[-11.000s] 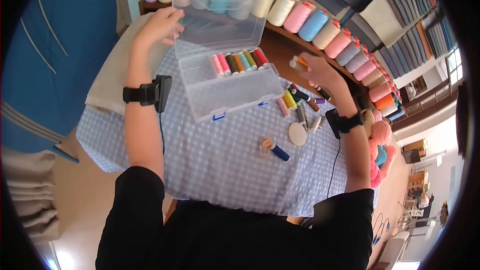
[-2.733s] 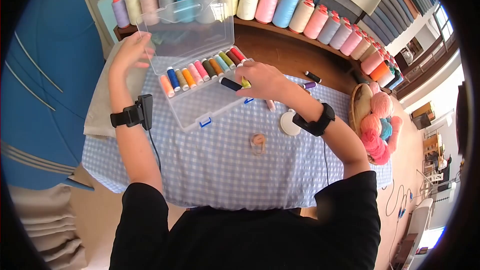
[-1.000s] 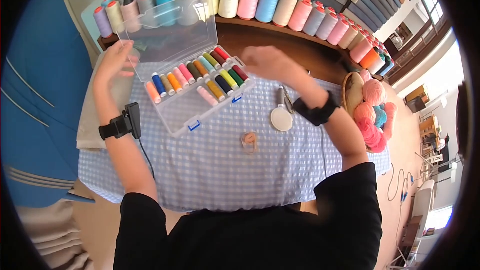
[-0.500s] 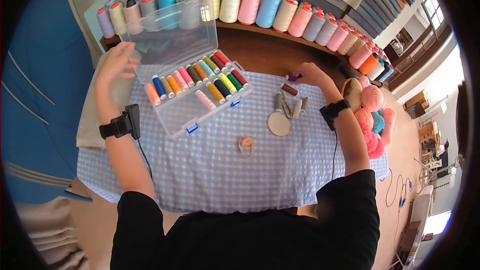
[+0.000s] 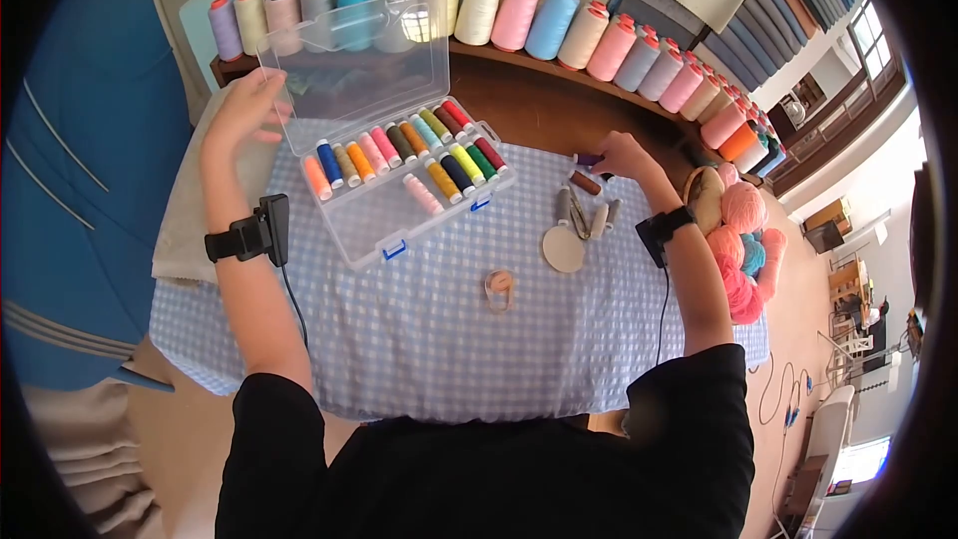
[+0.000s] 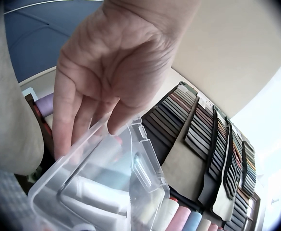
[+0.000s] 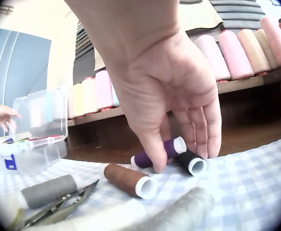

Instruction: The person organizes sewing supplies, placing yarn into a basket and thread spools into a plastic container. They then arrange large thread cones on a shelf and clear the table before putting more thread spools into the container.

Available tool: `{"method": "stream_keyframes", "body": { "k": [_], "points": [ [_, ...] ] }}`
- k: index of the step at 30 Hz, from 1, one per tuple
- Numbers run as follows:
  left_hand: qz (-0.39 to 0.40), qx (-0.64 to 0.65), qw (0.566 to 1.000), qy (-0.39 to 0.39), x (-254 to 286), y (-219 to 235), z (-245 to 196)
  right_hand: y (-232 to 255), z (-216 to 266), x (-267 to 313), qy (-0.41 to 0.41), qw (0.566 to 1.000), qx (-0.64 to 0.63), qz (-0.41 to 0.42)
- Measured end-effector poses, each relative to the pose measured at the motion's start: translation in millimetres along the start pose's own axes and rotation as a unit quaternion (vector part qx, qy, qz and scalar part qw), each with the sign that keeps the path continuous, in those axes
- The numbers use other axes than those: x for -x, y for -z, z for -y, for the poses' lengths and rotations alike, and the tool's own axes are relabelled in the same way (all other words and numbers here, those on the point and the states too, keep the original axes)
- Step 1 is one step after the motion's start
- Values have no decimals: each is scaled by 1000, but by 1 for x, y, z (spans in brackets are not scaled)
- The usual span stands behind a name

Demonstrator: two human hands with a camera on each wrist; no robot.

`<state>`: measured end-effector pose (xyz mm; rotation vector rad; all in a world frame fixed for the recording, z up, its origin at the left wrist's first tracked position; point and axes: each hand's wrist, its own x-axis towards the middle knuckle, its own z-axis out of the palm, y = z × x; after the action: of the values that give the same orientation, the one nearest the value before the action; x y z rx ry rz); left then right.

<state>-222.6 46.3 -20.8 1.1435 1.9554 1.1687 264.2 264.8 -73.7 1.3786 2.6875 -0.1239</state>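
Observation:
My left hand (image 5: pixel 244 118) holds the left edge of the raised clear lid (image 6: pixel 75 163), thumb on one side and fingers on the other. The lid belongs to a plastic box (image 5: pixel 344 237) with a full back row of colourful thread spools and a partly filled front row, a pale pink spool (image 5: pixel 423 194) at its left end. Beyond the box's right side, my right hand (image 7: pixel 174 96) pinches a purple thread spool (image 7: pixel 144 160) between thumb and fingers, low over the cloth. A black spool (image 7: pixel 183 163) lies right beneath those fingers. Close by lies a brown spool (image 7: pixel 123 179).
Thread snips (image 7: pixel 75 204), a grey spool (image 7: pixel 49 191) and a round cream disc (image 5: pixel 563 251) lie near the right hand. A peach coil of tape (image 5: pixel 498 285) sits front centre. Large thread cones (image 5: pixel 479 10) line the back shelf; a yarn basket (image 5: pixel 703 198) stands right.
Many loose spools, including the navy one, have gone from the table into the box, filling two rows. My right hand moved from the box to the purple spool. The left stays at the lid.

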Motion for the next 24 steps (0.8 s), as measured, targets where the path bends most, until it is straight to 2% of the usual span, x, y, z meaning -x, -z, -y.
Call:
{"method": "stream_keyframes", "body": {
  "k": [2,3,5,6,8,10,11,12,14,15,17,20,24],
  "points": [
    [1,2,1000,-3,0,1,1,-6,-4,0,29,996,45,-66],
    [0,3,1000,-1,0,1,1,-6,-4,1,31,996,45,-65],
    [1,5,1000,-8,1,1,0,-5,-4,2,39,990,16,-134],
    [-3,4,1000,-8,2,1,-2,5,11,6,43,990,16,-136],
    [-7,6,1000,11,3,0,-4,41,75,24,-21,981,-155,-116],
    [-10,4,1000,8,2,-1,-3,58,139,41,144,959,-155,-188],
    [-8,2,1000,0,2,-1,-2,60,165,44,196,955,-138,-174],
    [-9,-4,1000,2,2,0,0,54,188,43,276,925,-181,-190],
    [-6,-2,1000,0,0,0,-1,51,233,43,336,911,-195,-137],
    [-7,-5,1000,-2,0,-1,-2,45,248,38,337,910,-197,-141],
    [-4,-3,1000,3,2,-1,-4,35,271,35,335,920,-180,-89],
    [7,-7,1000,8,5,1,-5,22,275,27,297,941,-115,-113],
    [2,-3,1000,13,2,0,-3,9,267,25,294,942,-104,-126]
  ]
}}
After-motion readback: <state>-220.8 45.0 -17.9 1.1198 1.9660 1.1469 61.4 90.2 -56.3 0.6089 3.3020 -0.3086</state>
